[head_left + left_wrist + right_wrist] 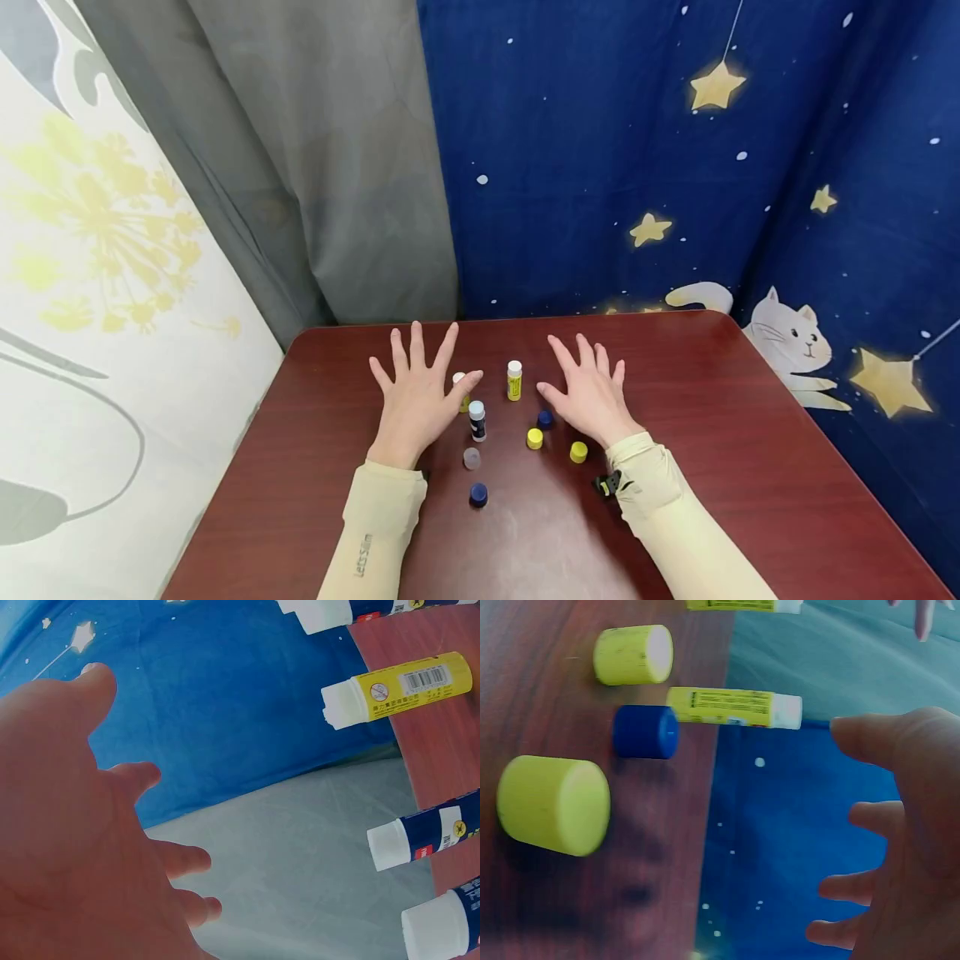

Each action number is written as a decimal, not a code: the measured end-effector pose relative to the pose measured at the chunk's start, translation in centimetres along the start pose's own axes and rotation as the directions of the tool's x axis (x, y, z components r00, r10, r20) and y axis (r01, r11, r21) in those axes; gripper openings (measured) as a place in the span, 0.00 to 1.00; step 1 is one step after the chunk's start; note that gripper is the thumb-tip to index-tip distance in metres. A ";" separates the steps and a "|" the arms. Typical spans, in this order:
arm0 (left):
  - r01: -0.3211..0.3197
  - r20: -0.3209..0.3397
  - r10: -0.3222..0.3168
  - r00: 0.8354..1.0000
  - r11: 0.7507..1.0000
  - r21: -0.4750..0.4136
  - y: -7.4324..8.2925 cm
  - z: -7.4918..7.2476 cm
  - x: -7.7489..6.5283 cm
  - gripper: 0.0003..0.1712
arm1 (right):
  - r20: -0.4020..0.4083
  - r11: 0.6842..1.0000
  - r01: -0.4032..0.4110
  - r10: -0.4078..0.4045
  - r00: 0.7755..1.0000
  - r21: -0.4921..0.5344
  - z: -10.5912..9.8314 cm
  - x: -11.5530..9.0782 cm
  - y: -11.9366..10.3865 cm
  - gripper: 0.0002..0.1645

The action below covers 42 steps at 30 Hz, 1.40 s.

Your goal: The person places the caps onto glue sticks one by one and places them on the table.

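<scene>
From the left, we see a pale wall hanging (105,275) with a yellow flower print, then a grey curtain (337,150) behind a reddish-brown counter (262,517). The left hand (416,404) is spread wide, fingers straight, holding nothing; lettering on its sleeve (367,542) seems to read "Let's Slim". The head view gives us three white-topped tubes standing on the counter: a yellow tube (464,405) partly behind the left thumb, a dark blue tube (478,428) just nearer, and a second yellow tube (513,385) between the hands. The left wrist view shows four tubes, three dark blue and one yellow, so we find more blue ones there; the yellow label bears a barcode and a round red-ringed symbol, the blue labels a red patch and yellow disc, their small print unreadable to us. We count five loose caps: one cloudy cap (471,458) and one dark blue cap (478,495) near the left wrist, then a yellow cap (535,439), a blue cap (545,420) and another yellow cap (578,452) near the right hand (594,400), which is also spread and empty. Rightmost, a navy curtain (570,167) shows stars and a white cat.
</scene>
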<state>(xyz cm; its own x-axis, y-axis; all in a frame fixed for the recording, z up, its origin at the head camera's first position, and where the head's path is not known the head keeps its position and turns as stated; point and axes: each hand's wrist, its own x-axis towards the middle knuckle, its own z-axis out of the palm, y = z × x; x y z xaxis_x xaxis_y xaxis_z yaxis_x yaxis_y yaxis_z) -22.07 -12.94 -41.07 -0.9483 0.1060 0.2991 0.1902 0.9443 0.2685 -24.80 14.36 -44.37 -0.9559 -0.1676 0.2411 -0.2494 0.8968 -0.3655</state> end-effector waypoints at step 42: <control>-0.070 -0.061 0.068 0.996 0.997 -0.026 -0.5 2.1 -0.5 0.40 | 0.068 0.995 0.054 -0.048 0.997 -0.089 5.2 -1.2 1.0 0.14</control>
<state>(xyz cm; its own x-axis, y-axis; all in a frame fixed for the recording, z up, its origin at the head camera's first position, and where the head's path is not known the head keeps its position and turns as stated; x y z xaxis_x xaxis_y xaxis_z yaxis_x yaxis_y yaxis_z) -22.19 -12.81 -43.26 -0.9158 0.1513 0.3720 0.2628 0.9262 0.2704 -24.74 13.31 -49.70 -0.9512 -0.2377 0.1966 -0.2857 0.9193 -0.2705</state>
